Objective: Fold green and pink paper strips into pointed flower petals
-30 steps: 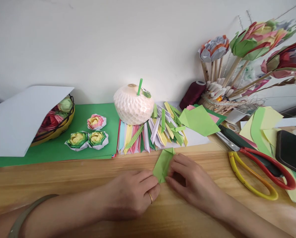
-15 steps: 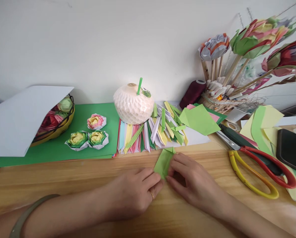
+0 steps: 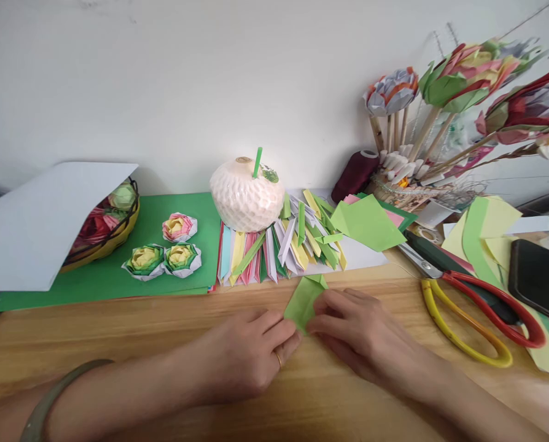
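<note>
The left hand point(image 3: 260, 351) pinches the paper point(image 3: 299, 302) at its near corner, the right hand point(image 3: 362, 331) its right edge. Scissors point(image 3: 450, 277) lie right.

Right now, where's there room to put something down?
Bare table shows between the big green sheet and left arm, between both arms, and in a narrow gap between the right hand and scissors. It's crowded around the phone, and at the back where folded strips lie.

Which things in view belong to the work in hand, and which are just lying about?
In the work:
green paper, at the fingertips of left hand and right hand
probably the green sheet and folded strips

Seemingly lying about:
scissors
phone
dark red spool
white container with green straw
</note>
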### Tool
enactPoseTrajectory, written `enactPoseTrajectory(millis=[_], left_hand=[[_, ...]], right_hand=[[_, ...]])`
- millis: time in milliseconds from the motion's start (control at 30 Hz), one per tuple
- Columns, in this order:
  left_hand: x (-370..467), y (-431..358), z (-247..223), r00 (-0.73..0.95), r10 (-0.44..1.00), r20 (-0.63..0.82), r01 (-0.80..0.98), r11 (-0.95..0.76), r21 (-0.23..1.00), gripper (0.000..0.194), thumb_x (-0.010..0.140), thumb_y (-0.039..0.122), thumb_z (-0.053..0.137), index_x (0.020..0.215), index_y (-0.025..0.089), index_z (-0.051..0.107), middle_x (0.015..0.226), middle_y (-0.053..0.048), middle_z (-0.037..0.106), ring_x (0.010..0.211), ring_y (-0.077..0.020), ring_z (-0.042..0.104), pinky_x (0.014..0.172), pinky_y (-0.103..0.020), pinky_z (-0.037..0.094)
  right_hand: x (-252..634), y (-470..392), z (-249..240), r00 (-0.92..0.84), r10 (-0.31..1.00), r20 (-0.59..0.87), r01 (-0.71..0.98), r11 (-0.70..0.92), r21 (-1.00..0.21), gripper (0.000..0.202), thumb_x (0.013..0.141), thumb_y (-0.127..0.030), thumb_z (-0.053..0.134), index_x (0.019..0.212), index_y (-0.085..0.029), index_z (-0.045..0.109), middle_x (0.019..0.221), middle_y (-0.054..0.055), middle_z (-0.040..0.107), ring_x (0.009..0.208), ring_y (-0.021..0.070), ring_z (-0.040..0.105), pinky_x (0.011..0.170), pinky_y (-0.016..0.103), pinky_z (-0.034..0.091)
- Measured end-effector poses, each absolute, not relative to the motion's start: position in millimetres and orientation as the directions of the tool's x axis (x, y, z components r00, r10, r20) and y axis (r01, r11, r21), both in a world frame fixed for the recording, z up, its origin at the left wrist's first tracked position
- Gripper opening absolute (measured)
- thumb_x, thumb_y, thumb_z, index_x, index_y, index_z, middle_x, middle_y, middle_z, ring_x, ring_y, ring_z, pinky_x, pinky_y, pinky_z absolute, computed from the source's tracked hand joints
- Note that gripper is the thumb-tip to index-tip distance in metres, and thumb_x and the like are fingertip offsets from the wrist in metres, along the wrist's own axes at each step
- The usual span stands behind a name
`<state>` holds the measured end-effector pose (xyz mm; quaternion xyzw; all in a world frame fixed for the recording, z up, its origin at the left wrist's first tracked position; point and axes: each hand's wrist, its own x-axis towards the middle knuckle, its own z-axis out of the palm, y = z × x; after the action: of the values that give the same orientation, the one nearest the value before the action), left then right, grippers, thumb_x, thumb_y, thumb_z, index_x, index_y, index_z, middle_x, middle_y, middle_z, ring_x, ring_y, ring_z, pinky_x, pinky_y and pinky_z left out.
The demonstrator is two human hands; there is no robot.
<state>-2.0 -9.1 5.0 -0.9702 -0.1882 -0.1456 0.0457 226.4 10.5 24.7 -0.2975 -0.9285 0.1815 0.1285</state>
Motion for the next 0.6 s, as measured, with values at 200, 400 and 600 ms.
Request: enactPoseTrajectory(millis=[200,400,600], left_hand=[[-5,-1,2,0.830,0.407,0.381,0.467,-0.881,-0.076,0.015,0.095,0.017,0.048,0.092,0.013,0.062,0.083,-0.004,0.061,0.077,-0.0185,0.055,0.068,-0.033,0.048],[-5,-2,-2,0.800,0.394,0.453,0.493,-0.862,-0.121,0.014,0.094,0.014,0.049,0.094,0.011,0.063,0.086,-0.006,0.063,0.082,-0.0186,0.057,0.071,-0.033,0.049],[-1,-4,-9,0.706,0.506,0.496,0.562,-0.826,0.042,0.024,0.098,0.015,0.042,0.088,0.013,0.063,0.079,-0.003,0.062,0.079,-0.0151,0.059,0.068,-0.028,0.052]], right_hand=[[232,12,25,-0.882,0.457,0.116,0.373,0.827,-0.421,0.027,0.086,-0.010,0.041,0.100,-0.016,0.064,0.084,0.006,0.057,0.079,0.0193,0.047,0.067,0.033,0.034],[224,6,28,-0.860,0.504,0.084,0.436,0.809,-0.395,0.026,0.091,-0.016,0.043,0.108,-0.017,0.062,0.087,0.006,0.056,0.082,0.0197,0.046,0.071,0.034,0.035],[220,3,25,-0.822,0.565,0.062,0.474,0.742,-0.474,0.020,0.091,-0.023,0.050,0.107,-0.019,0.062,0.090,0.005,0.056,0.083,0.0189,0.050,0.073,0.033,0.040]])
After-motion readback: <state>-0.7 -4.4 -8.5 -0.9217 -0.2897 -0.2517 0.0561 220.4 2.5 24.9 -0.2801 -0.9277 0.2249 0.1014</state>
